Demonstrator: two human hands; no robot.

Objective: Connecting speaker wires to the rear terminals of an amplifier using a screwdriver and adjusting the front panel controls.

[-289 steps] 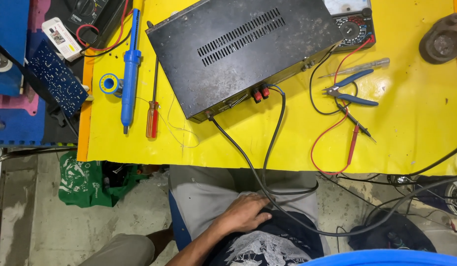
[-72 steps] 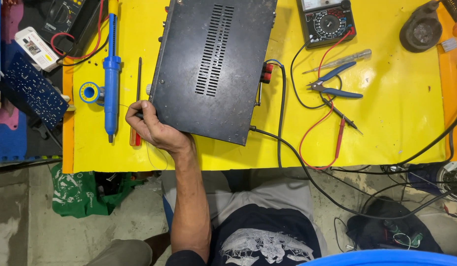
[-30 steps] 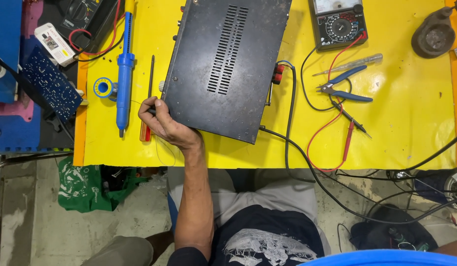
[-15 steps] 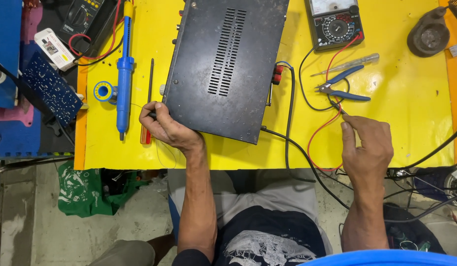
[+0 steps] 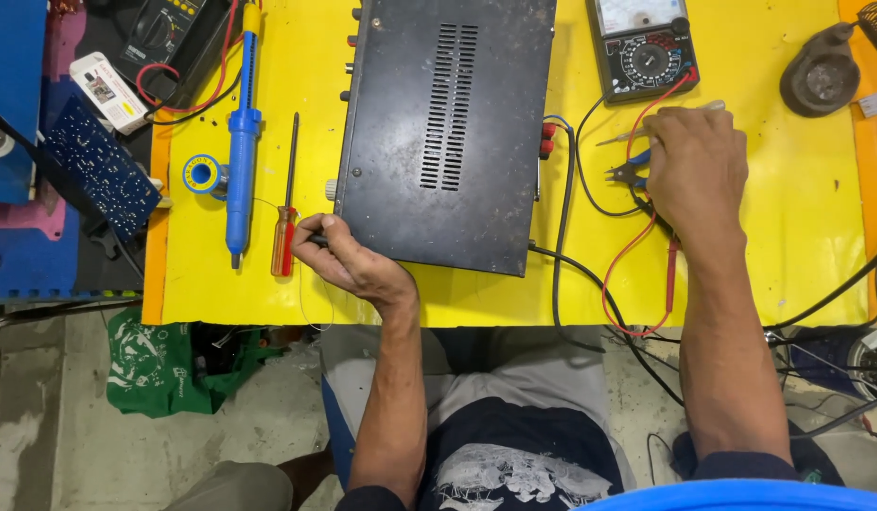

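A black metal box [image 5: 448,132] with vent slots lies on the yellow table [image 5: 817,237]. My left hand [image 5: 349,263] is curled at the box's near left corner, its fingers pinched against that corner. My right hand [image 5: 696,166] lies over the blue-handled pliers [image 5: 623,172], with the fingers closed down on the handles; only the jaws and a bit of blue stick out to the left. Red and black probe leads [image 5: 670,274] run under that hand to an analog multimeter [image 5: 642,45].
A red-handled screwdriver [image 5: 285,227], a blue desoldering pump [image 5: 240,142] and a small blue solder reel [image 5: 202,174] lie left of the box. A blue circuit board [image 5: 98,170] overhangs the left edge. Black cables [image 5: 561,246] trail off the front. A dark round holder [image 5: 822,76] stands far right.
The black box has been turned from slanted to square with the table. My right hand came up from below and moved onto the pliers. My left hand stayed at the box's corner.
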